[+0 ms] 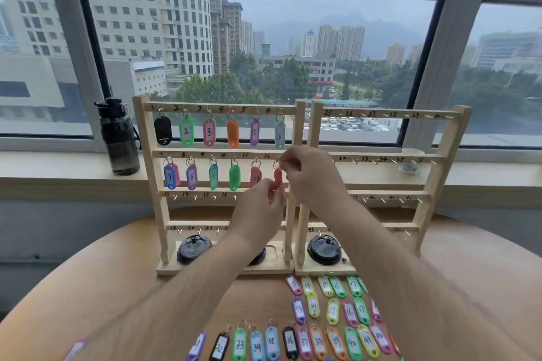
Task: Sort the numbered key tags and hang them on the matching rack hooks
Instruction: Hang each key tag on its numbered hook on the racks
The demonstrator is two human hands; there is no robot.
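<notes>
Round table (pixel 102 287), its front tag row (pixel 272 343) cut off below.

Your left hand (pixel 261 202) and right hand (pixel 311 176) are both bare, and so are your wrists. Your left forearm (pixel 190 281) and right forearm (pixel 396 272) are bare too, uncovered all the way down to the bottom edge of the view. Both forearms look much broader near that edge than at the wrists.

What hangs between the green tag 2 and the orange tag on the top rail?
The pink tag 3 hangs between them, as the head view shows.
</notes>
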